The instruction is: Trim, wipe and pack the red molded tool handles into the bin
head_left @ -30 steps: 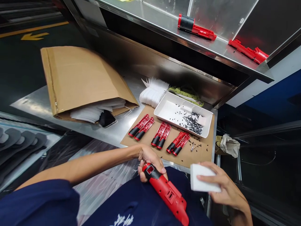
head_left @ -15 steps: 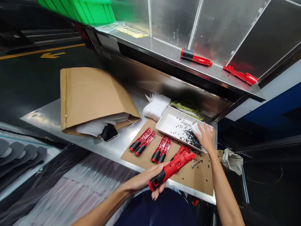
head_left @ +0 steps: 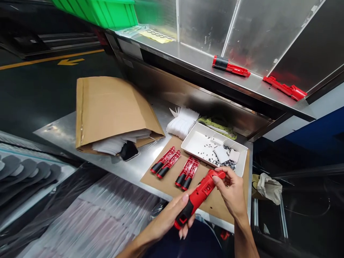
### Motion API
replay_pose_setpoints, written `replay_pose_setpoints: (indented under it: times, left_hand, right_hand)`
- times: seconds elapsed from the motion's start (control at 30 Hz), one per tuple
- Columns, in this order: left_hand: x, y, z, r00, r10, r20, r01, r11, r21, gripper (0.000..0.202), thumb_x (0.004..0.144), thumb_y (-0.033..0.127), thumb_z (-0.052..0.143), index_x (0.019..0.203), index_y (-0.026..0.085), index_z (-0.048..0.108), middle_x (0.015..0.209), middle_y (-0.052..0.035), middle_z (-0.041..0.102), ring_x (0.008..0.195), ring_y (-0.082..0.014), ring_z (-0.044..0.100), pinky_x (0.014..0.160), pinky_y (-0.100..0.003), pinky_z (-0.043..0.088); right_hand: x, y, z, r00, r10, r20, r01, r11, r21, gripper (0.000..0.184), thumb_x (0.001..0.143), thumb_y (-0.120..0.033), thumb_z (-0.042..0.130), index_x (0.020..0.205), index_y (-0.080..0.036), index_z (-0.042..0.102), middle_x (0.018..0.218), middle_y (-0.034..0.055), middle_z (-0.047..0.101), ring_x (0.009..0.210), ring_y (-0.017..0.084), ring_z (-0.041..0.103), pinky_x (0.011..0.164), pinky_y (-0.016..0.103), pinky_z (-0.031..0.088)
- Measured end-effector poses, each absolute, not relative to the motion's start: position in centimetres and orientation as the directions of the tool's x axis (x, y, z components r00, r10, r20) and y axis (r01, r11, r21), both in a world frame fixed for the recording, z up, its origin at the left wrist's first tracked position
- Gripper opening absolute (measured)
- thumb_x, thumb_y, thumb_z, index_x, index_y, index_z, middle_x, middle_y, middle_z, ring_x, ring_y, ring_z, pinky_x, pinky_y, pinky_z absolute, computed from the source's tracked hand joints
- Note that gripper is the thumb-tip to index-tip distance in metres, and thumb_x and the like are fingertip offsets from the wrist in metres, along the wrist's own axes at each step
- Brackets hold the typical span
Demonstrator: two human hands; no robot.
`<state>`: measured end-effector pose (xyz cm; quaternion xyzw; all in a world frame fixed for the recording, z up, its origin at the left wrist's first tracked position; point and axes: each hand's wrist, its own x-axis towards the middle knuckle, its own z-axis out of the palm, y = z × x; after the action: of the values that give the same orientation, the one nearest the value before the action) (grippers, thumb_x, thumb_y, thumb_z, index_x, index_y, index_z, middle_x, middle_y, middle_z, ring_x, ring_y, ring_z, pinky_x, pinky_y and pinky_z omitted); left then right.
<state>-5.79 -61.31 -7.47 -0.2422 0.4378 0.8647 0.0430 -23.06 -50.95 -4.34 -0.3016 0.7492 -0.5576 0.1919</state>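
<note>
Cardboard mat [head_left: 163,182] on steel table [head_left: 64,130]: tray [head_left: 193,145] at back right, housing pairs [head_left: 163,160] left of it. Envelope [head_left: 113,114] left of mat, phone [head_left: 129,150] at its mouth, foam sheets [head_left: 182,122] behind mat. Left hand [head_left: 169,218] and right hand [head_left: 231,190] hold tool housing [head_left: 197,195] over mat. Shelf [head_left: 188,57] behind, two parts [head_left: 231,66] on it.

Tool housing: a red-and-black plastic tool housing [head_left: 197,197], glossy red shell, matt black grip.
Tray: a shallow white plastic tray [head_left: 215,131], smooth with a soft sheen.
Blocks: small white foam blocks [head_left: 221,154], matt.
Envelope: a large brown cardboard mailer [head_left: 113,111], matt paper surface.
Mat: a flat brown cardboard sheet [head_left: 217,204], matt.
Bench: a stainless steel bench [head_left: 57,130], smooth and shiny.
Bin: a bright green plastic bin [head_left: 107,10], glossy.
</note>
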Motion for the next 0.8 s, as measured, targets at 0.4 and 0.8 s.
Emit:
replay_pose_setpoints:
  times: [0.4, 0.8]
  left_hand:
    - [-5.8, -60.7, -8.5, -0.902, -0.095, -0.421, -0.27, -0.638, 0.722, 0.097, 0.08, 0.079, 0.051, 0.153, 0.017, 0.034, 0.078, -0.0054, 0.07, 0.042, -0.0102, 0.057, 0.04, -0.02, 0.042]
    - [-5.3, -67.2, -18.8, -0.531, -0.839, -0.115, -0.619, 0.292, 0.729, 0.061, 0.097, 0.047, 0.03, 0.148, 0.016, 0.04, 0.145, -0.015, 0.053, 0.134, -0.0274, 0.051, 0.108, -0.042, 0.043]
  right_hand:
    - [-23.3, -50.8, -4.0, -0.784, -0.619, -0.04, -0.109, 0.201, -0.974, 0.054, 0.092, -0.063, 0.051, 0.079, -0.015, 0.073, 0.049, -0.0015, 0.057, 0.041, 0.011, 0.05, 0.042, 0.023, 0.041]
    - [-24.4, -47.4, -8.7, -0.862, -0.495, -0.105, 0.009, 0.193, -0.981, 0.06, 0.091, -0.067, 0.049, 0.114, -0.015, 0.068, 0.097, 0.0117, 0.076, 0.071, 0.018, 0.065, 0.058, 0.028, 0.051]
